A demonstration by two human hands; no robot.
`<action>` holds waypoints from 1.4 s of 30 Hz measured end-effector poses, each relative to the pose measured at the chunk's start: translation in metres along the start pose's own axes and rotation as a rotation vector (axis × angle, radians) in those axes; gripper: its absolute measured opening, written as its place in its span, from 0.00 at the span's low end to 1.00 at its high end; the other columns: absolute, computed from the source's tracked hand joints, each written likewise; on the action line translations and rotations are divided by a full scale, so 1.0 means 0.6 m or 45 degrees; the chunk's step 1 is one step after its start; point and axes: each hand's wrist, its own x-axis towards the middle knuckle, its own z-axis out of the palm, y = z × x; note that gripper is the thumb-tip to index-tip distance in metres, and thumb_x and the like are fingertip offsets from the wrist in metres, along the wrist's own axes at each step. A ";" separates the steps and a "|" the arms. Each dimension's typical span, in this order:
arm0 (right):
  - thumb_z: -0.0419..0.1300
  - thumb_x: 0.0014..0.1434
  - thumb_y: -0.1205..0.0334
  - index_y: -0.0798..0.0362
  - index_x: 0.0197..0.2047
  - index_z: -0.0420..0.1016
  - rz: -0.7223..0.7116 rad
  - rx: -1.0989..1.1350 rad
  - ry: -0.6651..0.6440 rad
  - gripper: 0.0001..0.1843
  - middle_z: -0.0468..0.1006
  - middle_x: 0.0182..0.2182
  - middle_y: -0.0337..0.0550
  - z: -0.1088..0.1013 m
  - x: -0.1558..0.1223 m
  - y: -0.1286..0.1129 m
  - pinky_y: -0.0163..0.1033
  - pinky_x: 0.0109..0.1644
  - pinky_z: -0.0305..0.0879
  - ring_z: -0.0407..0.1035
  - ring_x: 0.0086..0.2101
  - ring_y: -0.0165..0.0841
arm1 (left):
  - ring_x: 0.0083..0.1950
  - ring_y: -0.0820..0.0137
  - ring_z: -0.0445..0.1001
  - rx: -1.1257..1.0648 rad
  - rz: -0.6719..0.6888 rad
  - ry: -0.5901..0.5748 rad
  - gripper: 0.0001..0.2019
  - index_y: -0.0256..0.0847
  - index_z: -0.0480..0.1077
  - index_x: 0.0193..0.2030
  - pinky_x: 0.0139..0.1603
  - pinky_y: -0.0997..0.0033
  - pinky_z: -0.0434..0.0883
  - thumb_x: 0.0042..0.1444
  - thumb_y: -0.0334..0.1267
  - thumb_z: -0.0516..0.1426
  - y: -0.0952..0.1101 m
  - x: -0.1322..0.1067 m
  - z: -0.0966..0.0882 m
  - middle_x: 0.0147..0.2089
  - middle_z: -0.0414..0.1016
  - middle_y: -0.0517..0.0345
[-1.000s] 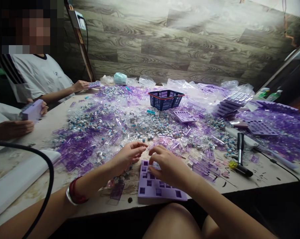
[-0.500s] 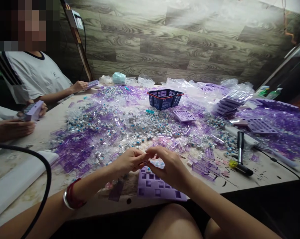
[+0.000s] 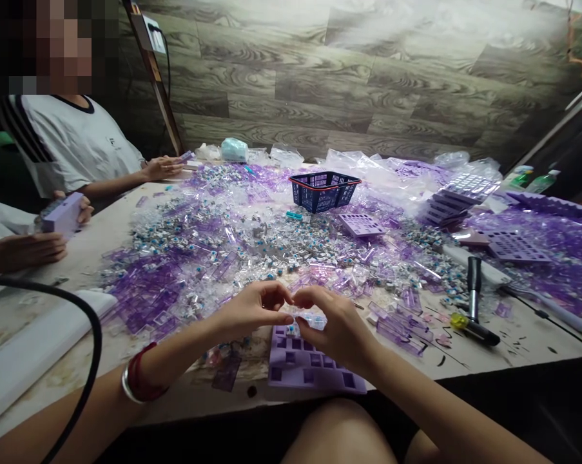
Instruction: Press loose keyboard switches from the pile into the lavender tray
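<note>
My left hand [image 3: 252, 306] and my right hand [image 3: 336, 319] meet fingertip to fingertip over the near edge of the table. Both have curled fingers and bent thumbs, and whatever is between the tips is too small to make out. Just below them lies a purple block with square holes [image 3: 300, 374], partly covered by my right hand. A small whitish piece with a blue part [image 3: 291, 330] sits at its upper edge. Clear plastic [image 3: 314, 319] shows through the loop of my right fingers; whether it is held, I cannot tell.
Heaps of small white-and-blue parts [image 3: 281, 241] and purple clear pieces [image 3: 150, 293] cover the table. A dark basket [image 3: 324, 192] stands behind. A hammer [image 3: 474, 293] lies right, a white slab [image 3: 44, 354] left. A black cable [image 3: 95, 341] arches near my left arm. Co-workers' hands [image 3: 24, 251] hold purple blocks.
My left thumb has parted from its index finger, leaving a wider gap between them. The view has shifted slightly. At far left, a co-worker's hand has moved along a purple block.
</note>
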 end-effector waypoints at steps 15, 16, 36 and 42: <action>0.59 0.49 0.77 0.53 0.37 0.67 0.111 0.006 -0.273 0.13 0.73 0.34 0.42 0.008 -0.017 0.007 0.38 0.40 0.62 0.67 0.37 0.35 | 0.24 0.79 0.55 0.580 0.187 -0.005 0.04 0.34 0.71 0.28 0.24 0.79 0.52 0.48 0.33 0.61 0.008 -0.009 0.006 0.21 0.58 0.67; 0.60 0.49 0.76 0.53 0.37 0.67 0.093 -0.009 -0.277 0.13 0.73 0.34 0.42 0.007 -0.017 0.007 0.38 0.41 0.62 0.67 0.38 0.35 | 0.24 0.79 0.55 0.580 0.187 -0.014 0.04 0.34 0.71 0.28 0.24 0.79 0.52 0.48 0.33 0.61 0.007 -0.009 0.006 0.21 0.59 0.67; 0.60 0.50 0.75 0.54 0.37 0.69 0.039 -0.049 -0.262 0.11 0.74 0.34 0.43 -0.001 -0.014 0.005 0.38 0.41 0.63 0.66 0.37 0.35 | 0.24 0.78 0.55 0.588 0.168 -0.033 0.04 0.34 0.71 0.29 0.24 0.79 0.52 0.49 0.33 0.59 0.014 -0.011 0.006 0.21 0.58 0.67; 0.60 0.49 0.77 0.55 0.35 0.70 0.037 -0.029 -0.292 0.10 0.74 0.34 0.43 -0.001 -0.013 0.008 0.38 0.41 0.63 0.67 0.37 0.34 | 0.23 0.78 0.55 0.594 0.142 -0.043 0.04 0.34 0.71 0.29 0.23 0.79 0.52 0.49 0.33 0.59 0.011 -0.011 0.006 0.21 0.58 0.67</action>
